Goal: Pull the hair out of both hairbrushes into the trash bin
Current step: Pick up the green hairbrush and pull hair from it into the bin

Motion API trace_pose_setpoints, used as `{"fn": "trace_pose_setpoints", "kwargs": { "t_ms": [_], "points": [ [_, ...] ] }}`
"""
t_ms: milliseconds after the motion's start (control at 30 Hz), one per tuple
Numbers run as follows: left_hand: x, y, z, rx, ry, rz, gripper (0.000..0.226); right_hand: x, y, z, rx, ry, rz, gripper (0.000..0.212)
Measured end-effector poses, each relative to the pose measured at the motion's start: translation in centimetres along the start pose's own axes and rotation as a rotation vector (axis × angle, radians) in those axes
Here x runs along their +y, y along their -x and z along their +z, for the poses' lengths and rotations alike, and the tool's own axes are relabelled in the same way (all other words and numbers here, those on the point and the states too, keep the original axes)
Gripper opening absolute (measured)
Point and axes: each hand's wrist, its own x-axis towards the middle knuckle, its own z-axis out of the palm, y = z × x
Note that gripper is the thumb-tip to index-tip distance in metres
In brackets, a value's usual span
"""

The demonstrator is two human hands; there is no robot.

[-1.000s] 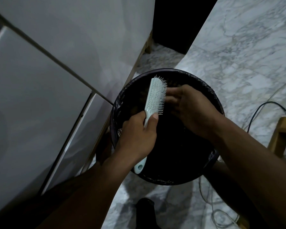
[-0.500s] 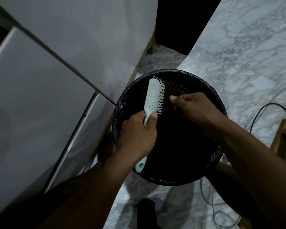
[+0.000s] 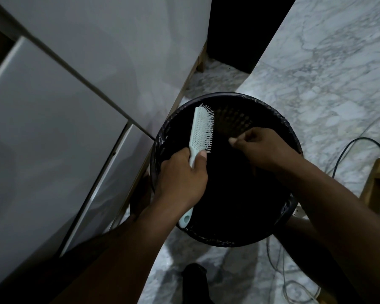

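Pale green, the hairbrush (image 3: 201,128) is gripped by its handle in the left hand (image 3: 182,176) over the trash bin (image 3: 291,137), while the right hand (image 3: 261,148), fingers pinched shut, has been drawn away from the bristles, suggesting a pulled strand about to be dropped.

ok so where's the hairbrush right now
In the head view the hairbrush sits left of centre, held by its handle in the left hand over the trash bin, bristles facing the right hand.
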Motion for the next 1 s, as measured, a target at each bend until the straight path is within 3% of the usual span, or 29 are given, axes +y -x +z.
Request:
{"fn": "trace_pose_setpoints", "kwargs": {
  "t_ms": [133,233,333,467,567,733,800,900,1000],
  "points": [
    [0.1,0.1,0.6,-0.082,0.082,0.019,0.038,-1.5,1.1,0.7,-0.127,-0.388,-0.020,0.043],
    [0.3,0.3,1.0,-0.185,0.208,-0.017,0.041,-1.9,1.3,1.9,-0.097,-0.531,-0.030,0.042],
    [0.5,0.3,1.2,-0.237,0.275,-0.046,0.042,-1.7,1.2,2.4,0.020,-0.590,-0.026,0.046],
    [0.7,0.3,1.2,-0.274,0.333,-0.023,0.043,-1.4,1.1,2.2,0.127,-0.575,-0.073,0.026],
    [0.8,0.3,1.1,-0.280,0.339,-0.013,0.043,-1.3,1.2,2.1,0.149,-0.592,-0.090,0.029],
    [0.7,0.3,1.0,-0.305,0.377,-0.068,0.043,-1.7,0.5,1.4,0.185,-0.795,0.109,0.028],
    [0.8,0.3,0.9,-0.326,0.432,-0.117,0.043,-1.2,0.3,0.6,0.154,-0.674,0.016,0.043],
    [1.3,0.4,0.6,-0.380,0.523,-0.164,0.040,-0.8,1.2,-0.2,-0.022,-0.289,-0.255,0.097],
    [1.3,0.4,0.3,-0.453,0.541,-0.174,0.038,-1.0,1.4,-0.1,-0.087,-0.073,-0.368,0.110]
  ]
}}
